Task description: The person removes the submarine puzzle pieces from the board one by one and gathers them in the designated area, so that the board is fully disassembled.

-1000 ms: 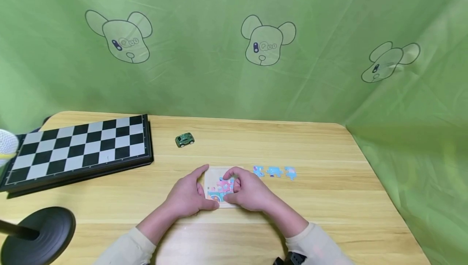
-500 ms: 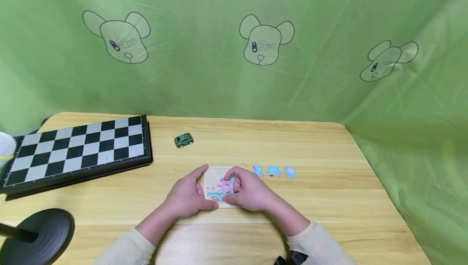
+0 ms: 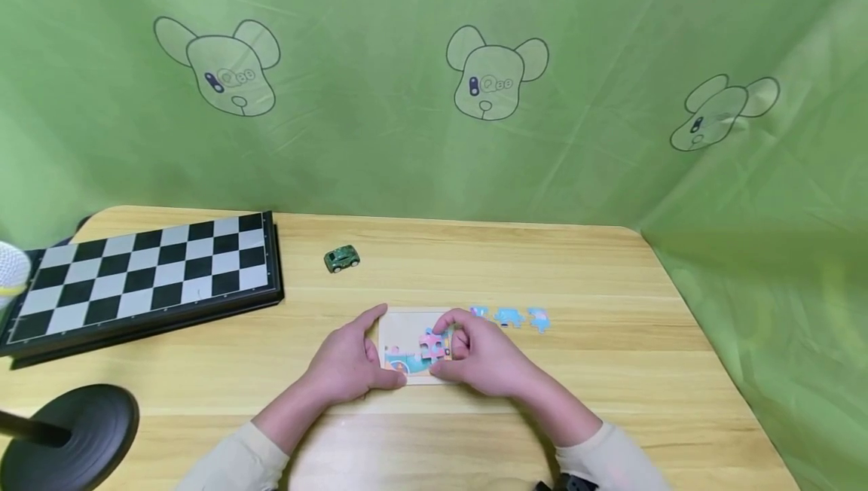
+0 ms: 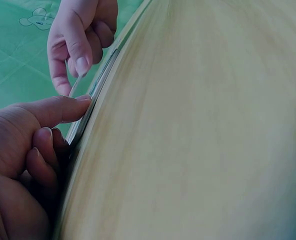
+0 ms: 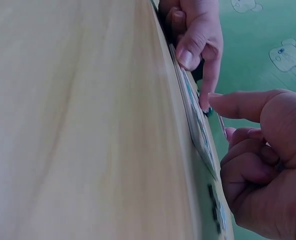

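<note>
A wooden jigsaw board point(image 3: 404, 323) lies on the table in front of me, with fitted pieces point(image 3: 407, 361) along its lower part. My left hand point(image 3: 347, 363) grips its left side, thumb at the near edge and index finger at the far corner. Above the board's right half, my right hand point(image 3: 484, 359) pinches a pink jigsaw piece point(image 3: 432, 346) between thumb and fingertips. In the right wrist view that piece point(image 5: 221, 125) appears edge-on, raised off the board. The right hand covers part of the board's right side.
Several loose blue jigsaw pieces point(image 3: 508, 316) lie right of the board, one partly hidden by the right hand. Behind stands a green toy car point(image 3: 342, 258). A folded chessboard point(image 3: 149, 272) and a round black stand base point(image 3: 74, 434) occupy the left.
My right hand has lifted the pink piece away from the fitted ones and shifted it slightly right, baring more of the board. The left hand has stayed put.
</note>
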Demonstrator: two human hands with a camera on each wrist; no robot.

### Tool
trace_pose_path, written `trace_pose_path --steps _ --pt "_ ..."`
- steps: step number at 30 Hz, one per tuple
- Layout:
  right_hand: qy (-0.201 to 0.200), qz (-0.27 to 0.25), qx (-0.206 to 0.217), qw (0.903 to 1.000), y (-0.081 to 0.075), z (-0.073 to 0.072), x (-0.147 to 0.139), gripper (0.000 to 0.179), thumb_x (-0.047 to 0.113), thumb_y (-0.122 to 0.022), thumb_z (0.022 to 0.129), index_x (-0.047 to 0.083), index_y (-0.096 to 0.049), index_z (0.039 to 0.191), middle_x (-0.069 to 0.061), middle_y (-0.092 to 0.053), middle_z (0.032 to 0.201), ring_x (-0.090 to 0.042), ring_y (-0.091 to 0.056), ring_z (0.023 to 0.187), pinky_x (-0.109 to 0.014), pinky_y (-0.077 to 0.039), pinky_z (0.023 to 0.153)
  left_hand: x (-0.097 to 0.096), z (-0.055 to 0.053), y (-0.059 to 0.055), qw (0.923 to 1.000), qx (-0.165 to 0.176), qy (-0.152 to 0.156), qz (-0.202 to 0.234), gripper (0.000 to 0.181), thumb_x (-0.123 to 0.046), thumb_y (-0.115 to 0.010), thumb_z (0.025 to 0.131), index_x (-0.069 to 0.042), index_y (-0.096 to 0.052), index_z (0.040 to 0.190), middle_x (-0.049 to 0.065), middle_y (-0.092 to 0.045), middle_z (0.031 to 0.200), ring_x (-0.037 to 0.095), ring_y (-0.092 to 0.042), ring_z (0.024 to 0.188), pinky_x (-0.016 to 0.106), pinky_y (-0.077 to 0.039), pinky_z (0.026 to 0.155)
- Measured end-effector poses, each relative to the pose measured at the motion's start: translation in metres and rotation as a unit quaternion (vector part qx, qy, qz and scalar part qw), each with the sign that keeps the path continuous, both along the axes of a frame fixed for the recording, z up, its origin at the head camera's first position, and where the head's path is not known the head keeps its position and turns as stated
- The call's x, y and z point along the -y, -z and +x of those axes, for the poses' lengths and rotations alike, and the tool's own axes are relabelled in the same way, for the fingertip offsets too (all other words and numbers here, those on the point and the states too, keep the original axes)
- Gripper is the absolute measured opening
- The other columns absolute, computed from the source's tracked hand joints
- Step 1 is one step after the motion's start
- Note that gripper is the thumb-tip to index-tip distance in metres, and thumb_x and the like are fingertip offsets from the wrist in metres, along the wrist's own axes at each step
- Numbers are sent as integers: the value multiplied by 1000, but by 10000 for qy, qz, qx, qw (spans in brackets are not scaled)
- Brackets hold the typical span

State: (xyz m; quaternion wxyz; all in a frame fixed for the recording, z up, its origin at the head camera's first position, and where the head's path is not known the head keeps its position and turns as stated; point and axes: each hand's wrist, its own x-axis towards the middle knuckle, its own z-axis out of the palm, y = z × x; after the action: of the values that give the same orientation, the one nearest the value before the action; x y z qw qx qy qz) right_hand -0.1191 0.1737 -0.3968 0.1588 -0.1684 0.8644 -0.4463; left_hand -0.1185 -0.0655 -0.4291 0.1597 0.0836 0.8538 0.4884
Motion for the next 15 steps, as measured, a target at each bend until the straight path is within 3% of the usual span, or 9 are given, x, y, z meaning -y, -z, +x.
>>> trace_pose_path --steps 10,15 --pt "291 -42 -33 9996 -5 5 -32 42 10 -84 80 9 -58 114 5 -38 62 -8 -35 55 -33 -47 80 0 1 0 10000 -72 -28 37 111 -24 -95 63 -8 -35 155 2 -57 64 18 -54 53 35 -43 54" --pt "427 -83 -28 9990 -5 7 -49 43 10 -84 80 9 -58 114 5 -38 62 -8 -35 56 -30 -46 73 -1 1 -1 10000 4 -53 17 111 -24 -95 63 -9 -34 155 2 -58 64 18 -55 53 35 -43 54"
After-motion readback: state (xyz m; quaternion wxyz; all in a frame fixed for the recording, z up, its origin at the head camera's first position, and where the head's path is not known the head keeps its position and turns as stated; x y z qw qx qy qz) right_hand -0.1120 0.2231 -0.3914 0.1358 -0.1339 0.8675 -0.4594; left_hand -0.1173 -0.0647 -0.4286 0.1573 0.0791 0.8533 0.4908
